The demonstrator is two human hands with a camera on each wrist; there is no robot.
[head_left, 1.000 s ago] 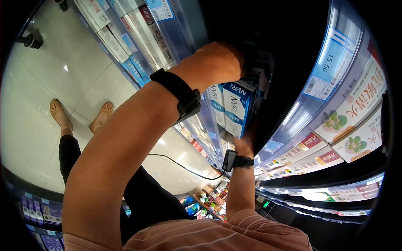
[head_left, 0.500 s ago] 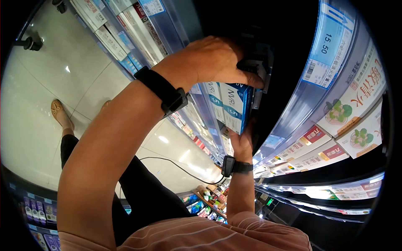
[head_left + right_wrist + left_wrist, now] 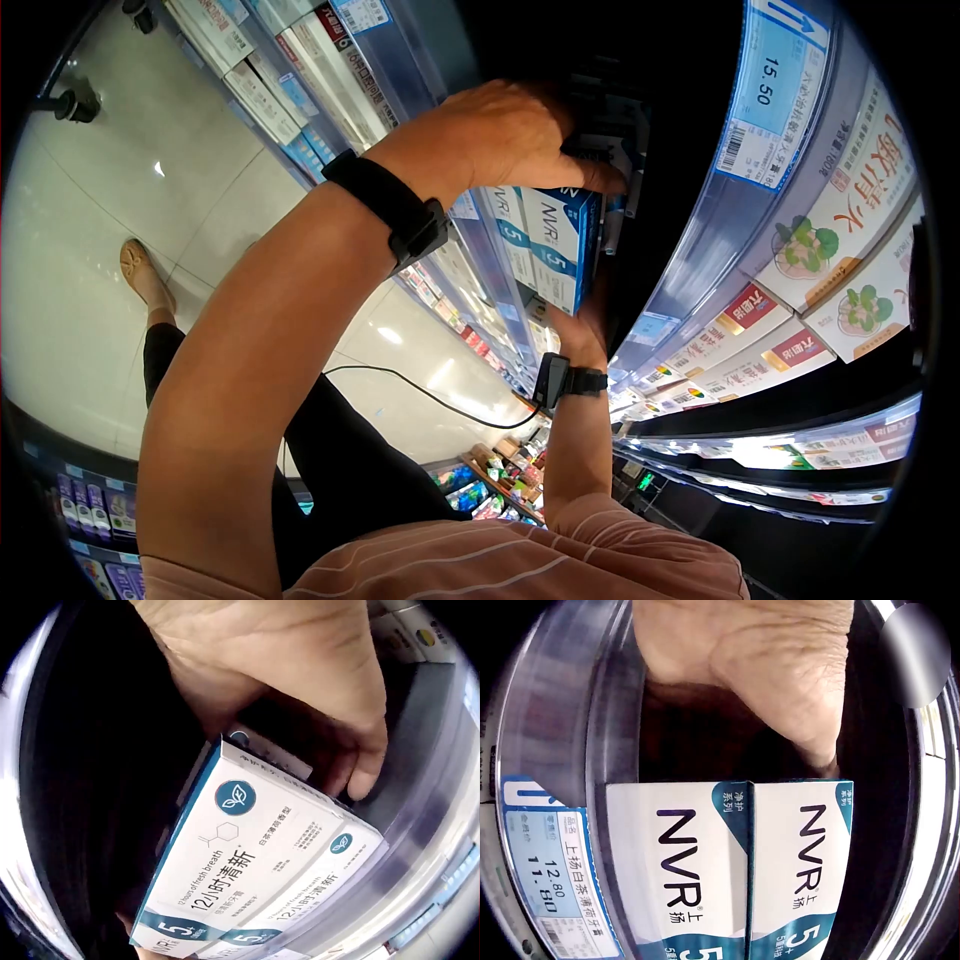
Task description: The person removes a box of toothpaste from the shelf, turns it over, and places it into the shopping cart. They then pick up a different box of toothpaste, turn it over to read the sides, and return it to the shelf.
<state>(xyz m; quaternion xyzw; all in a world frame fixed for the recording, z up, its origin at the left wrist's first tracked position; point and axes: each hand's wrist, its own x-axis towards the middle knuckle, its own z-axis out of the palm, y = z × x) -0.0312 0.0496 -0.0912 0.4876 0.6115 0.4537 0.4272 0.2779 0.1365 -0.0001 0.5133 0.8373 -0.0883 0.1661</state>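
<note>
Shop shelving is seen curving round a pale tiled floor (image 3: 110, 220), with a dark shelf bay (image 3: 680, 150) opening at 1 o'clock in the head view. 2 NVR boxes (image 3: 555, 250), white and blue, are held side by side at the mouth of that bay, just above the picture's centre. They are clasped from 12 o'clock by the left hand (image 3: 500, 135), whose fingers are curled over their upper end with the thumb laid along the edge. From 6 o'clock they are clasped by the right hand (image 3: 578, 330), whose fingers are wrapped round the lower end. A price label (image 3: 765, 95) reading 15.50 is fixed to the rail at 2 o'clock. For a clean placement, the pair is best kept squeezed flush and level, so that neither box is skewed or caught on the rail lip.
</note>
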